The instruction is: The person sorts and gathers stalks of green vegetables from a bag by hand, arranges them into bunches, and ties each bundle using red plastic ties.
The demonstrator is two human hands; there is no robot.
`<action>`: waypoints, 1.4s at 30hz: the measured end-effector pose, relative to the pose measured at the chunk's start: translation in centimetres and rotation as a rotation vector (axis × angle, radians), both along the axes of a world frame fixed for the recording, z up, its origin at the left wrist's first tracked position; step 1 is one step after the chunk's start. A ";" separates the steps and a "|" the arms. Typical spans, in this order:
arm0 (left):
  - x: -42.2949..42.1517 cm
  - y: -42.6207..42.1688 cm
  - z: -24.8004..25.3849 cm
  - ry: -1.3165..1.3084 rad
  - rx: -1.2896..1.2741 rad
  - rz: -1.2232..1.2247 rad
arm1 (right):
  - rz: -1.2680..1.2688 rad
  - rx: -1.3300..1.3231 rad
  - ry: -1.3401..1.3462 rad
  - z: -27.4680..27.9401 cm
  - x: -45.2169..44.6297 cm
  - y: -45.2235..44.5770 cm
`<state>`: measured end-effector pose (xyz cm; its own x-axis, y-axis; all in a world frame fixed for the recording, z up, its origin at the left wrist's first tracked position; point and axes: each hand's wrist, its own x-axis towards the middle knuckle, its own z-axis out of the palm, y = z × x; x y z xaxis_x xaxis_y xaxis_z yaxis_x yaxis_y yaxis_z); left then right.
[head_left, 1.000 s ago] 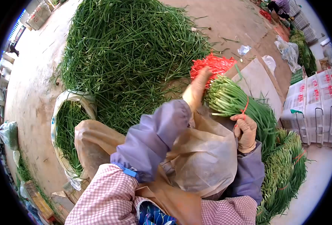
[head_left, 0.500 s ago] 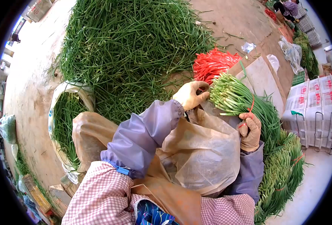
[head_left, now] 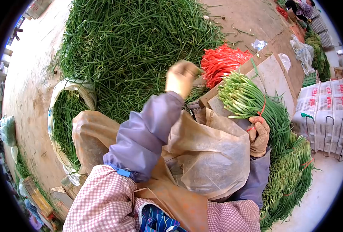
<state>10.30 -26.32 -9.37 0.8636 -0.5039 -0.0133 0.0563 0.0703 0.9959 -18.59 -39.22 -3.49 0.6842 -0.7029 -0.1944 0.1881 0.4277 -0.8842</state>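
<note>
The left hand [head_left: 180,79] was drawn back from the stem ends [head_left: 233,96] of the tied bunch [head_left: 274,116], beside which it had been held, and was brought across the loose green heap [head_left: 132,50].

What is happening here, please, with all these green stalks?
The person's right hand is closed at the red tie around a bunch of stalks. The left hand, blurred, is raised in front of the loose pile, near the red strips; whether it holds anything is unclear. More tied bunches lie at the lower right.
</note>
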 end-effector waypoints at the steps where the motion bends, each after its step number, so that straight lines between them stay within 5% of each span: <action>1: 1.6 0.3 -0.6 0.224 0.028 0.148 | -0.008 -0.016 0.012 -0.2 -0.1 0.1; 2: 2.7 0.9 -1.0 0.234 0.104 0.216 | -0.013 -0.034 0.022 -0.4 -0.2 0.1; 8: -1.8 0.9 3.6 -0.051 0.253 -0.538 | 0.074 -0.004 -0.056 -1.0 -0.1 -0.2; 14: -3.0 -1.9 -0.1 -0.418 0.114 -0.420 | 0.029 -0.100 0.023 -1.2 -0.5 0.0; 19: -0.8 -1.1 -2.2 0.146 0.023 -0.133 | 0.051 -0.046 -0.017 -0.7 -0.4 0.3; 22: 5.0 1.3 -3.8 0.577 -0.035 0.509 | -0.003 -0.231 0.159 -0.6 -0.2 0.7; 23: 7.5 2.5 -6.1 0.719 -0.165 0.560 | 0.031 -0.234 0.185 -0.9 -0.6 0.4; 26: 7.0 2.0 -3.3 0.422 0.103 0.157 | 0.085 -0.154 0.169 -1.0 -0.7 1.1; 28: 4.3 0.1 1.4 0.133 0.142 -0.249 | 0.097 -0.153 0.188 -0.7 -0.3 1.9; 32: 0.0 -4.1 7.9 -0.125 0.164 -0.625 | 0.125 -0.132 0.247 -0.9 -1.2 2.1; 35: -1.0 -6.2 8.7 -0.081 0.256 -0.724 | 0.115 -0.130 0.221 -1.2 -1.0 2.3; 42: 0.3 -5.3 4.7 0.336 -0.196 -0.456 | 0.111 -0.154 0.198 -1.2 -0.6 2.5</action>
